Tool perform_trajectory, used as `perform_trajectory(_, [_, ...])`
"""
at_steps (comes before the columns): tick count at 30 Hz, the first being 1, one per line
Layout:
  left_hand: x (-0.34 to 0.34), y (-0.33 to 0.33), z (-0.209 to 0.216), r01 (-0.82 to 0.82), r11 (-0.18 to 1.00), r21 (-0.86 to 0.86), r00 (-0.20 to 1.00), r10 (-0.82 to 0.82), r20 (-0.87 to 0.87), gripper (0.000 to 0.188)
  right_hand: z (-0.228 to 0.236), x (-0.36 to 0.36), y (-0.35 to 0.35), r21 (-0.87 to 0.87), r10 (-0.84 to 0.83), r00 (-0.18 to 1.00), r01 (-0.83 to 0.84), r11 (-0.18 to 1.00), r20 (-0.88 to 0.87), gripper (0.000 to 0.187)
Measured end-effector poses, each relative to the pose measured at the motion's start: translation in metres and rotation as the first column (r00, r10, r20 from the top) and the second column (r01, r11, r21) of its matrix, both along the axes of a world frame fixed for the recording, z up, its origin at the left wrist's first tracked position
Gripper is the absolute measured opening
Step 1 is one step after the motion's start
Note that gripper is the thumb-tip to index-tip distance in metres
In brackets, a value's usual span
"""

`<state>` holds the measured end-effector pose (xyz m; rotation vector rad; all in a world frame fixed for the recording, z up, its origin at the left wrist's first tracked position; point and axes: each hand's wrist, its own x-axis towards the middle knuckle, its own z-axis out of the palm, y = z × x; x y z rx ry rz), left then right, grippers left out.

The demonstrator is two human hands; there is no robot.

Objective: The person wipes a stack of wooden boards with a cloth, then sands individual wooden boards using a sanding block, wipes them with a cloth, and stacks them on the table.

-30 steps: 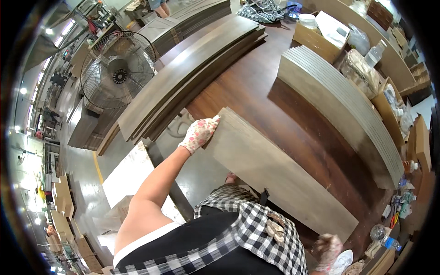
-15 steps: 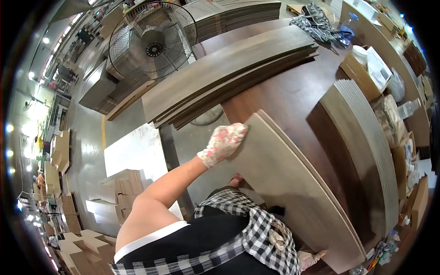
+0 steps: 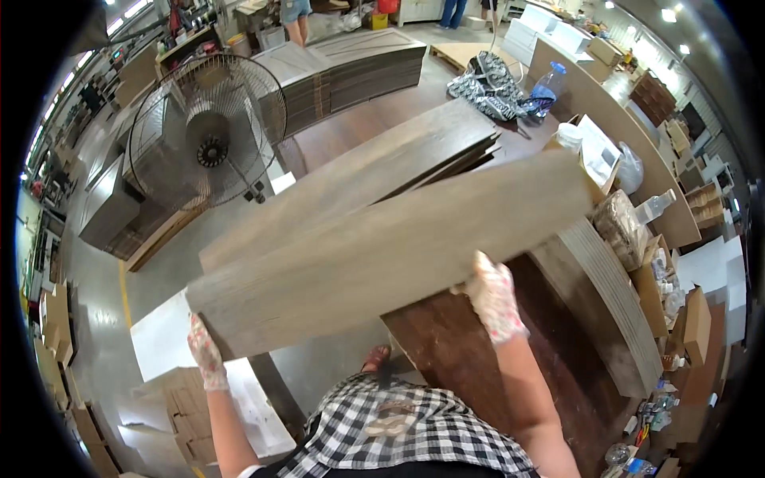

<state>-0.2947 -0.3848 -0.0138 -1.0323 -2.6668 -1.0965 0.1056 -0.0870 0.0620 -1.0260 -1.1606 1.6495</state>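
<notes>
A long grey-brown wooden plank [image 3: 382, 251] lies across the view, gripped in both my hands. My left hand [image 3: 209, 354], in a floral glove, is closed on its left end. Also gloved, my right hand [image 3: 496, 299] grips its near long edge, right of the middle. Right behind the plank is a stack of similar boards [image 3: 430, 139], partly covered by it; whether the two touch I cannot tell. A second stack of boards [image 3: 598, 295] stands on the dark brown table [image 3: 446, 358] to my right.
A caged fan [image 3: 209, 131] stands at the far left. Beyond are more stacked panels [image 3: 374, 76]. Along the right lie a water bottle [image 3: 548, 84], a patterned bag [image 3: 488, 88] and cardboard boxes [image 3: 652, 299]. A white board [image 3: 255, 402] is at lower left. People stand far off.
The plank has swung from slanting along my right side to lying crosswise in front of me. My left hand moved left and down; my right hand came up to the near edge.
</notes>
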Motion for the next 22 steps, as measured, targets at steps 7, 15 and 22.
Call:
perform_trajectory(7, [-0.026,0.007,-0.003,0.029,0.870,-0.492,0.995,-0.075,-0.072,0.040,0.003,-0.092,0.087,-0.214,0.227,0.973,-0.216,0.953,0.028,0.036])
perform_trajectory(15, [-0.018,0.058,0.004,0.011,0.998,0.067,0.846,-0.045,0.532,0.043,-0.021,-0.110,0.139,-0.249,0.156,0.971,-0.108,0.962,0.183,0.034])
perform_trajectory(22, [-0.026,0.087,0.014,-0.083,0.976,0.203,0.963,0.027,0.267,0.058,-0.025,-0.053,0.089,-0.079,0.242,0.965,-0.235,0.969,0.101,0.038])
